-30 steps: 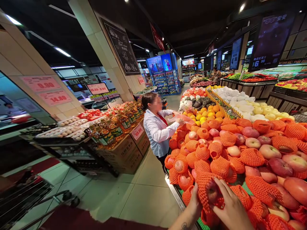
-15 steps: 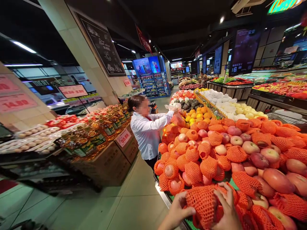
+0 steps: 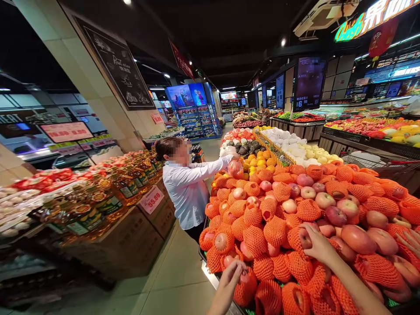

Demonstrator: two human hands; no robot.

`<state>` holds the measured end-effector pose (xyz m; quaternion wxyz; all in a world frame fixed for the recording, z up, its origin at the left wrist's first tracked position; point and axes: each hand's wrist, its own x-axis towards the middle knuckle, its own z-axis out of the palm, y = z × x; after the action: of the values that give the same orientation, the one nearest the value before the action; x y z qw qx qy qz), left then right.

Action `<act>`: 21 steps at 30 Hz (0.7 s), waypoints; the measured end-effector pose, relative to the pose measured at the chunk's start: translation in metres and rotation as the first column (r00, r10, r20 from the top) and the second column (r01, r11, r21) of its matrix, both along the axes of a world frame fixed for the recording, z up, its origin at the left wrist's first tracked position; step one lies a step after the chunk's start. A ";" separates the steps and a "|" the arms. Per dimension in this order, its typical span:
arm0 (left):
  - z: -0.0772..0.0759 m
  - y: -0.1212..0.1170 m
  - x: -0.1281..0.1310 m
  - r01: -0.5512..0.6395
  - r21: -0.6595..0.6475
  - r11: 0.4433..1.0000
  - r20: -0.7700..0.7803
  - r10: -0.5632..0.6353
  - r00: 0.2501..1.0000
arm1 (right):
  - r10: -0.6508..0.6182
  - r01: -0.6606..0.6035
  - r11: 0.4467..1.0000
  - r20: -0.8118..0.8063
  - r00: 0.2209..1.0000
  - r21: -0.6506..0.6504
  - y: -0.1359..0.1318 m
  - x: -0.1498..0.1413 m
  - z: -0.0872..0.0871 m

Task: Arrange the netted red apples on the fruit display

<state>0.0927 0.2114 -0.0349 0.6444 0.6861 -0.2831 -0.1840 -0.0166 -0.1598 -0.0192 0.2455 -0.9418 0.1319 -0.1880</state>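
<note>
At the front left of a heap of apples in orange foam nets is my left hand (image 3: 230, 276). Its fingers are curled against the upper left side of a netted apple (image 3: 246, 289), which sits at the display's edge. Farther right, my right hand (image 3: 316, 245) reaches over the heap. Thumb and fingers close around another netted apple (image 3: 297, 239), whose reddish skin shows at the net's opening. Bare apples (image 3: 357, 239) lie to the right of that hand. Part of each apple is hidden by the fingers.
A person in a light shirt (image 3: 187, 188) stands at the display's left side, arms over the fruit with a plastic bag (image 3: 235, 165). Oranges (image 3: 257, 162) lie beyond the apples. Oil bottles (image 3: 105, 197) on boxes (image 3: 114, 245) line the aisle's left.
Earlier both hands were around one netted apple at the front. They have moved apart: the left stays near the front edge, the right has reached to another apple. My view has turned right.
</note>
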 end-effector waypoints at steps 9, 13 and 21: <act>-0.006 -0.007 0.001 -0.004 -0.066 0.998 -0.023 0.003 1.000 | 0.010 -0.014 1.000 -0.153 0.988 -0.027 0.007 0.003 -0.029; 0.000 -0.011 -0.003 -0.062 -0.077 0.995 -0.041 0.059 0.997 | 0.020 -0.029 0.997 -0.139 0.990 -0.068 0.000 0.006 -0.026; 0.008 -0.011 -0.006 -0.090 -0.102 0.991 -0.081 0.082 0.993 | 0.215 -0.221 0.975 -0.156 0.964 -0.018 -0.018 0.019 -0.002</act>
<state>0.0865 0.2001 -0.0271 0.6974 0.6552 -0.2377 -0.1671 0.0026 -0.1775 -0.0216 0.2372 -0.9664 0.0426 -0.0893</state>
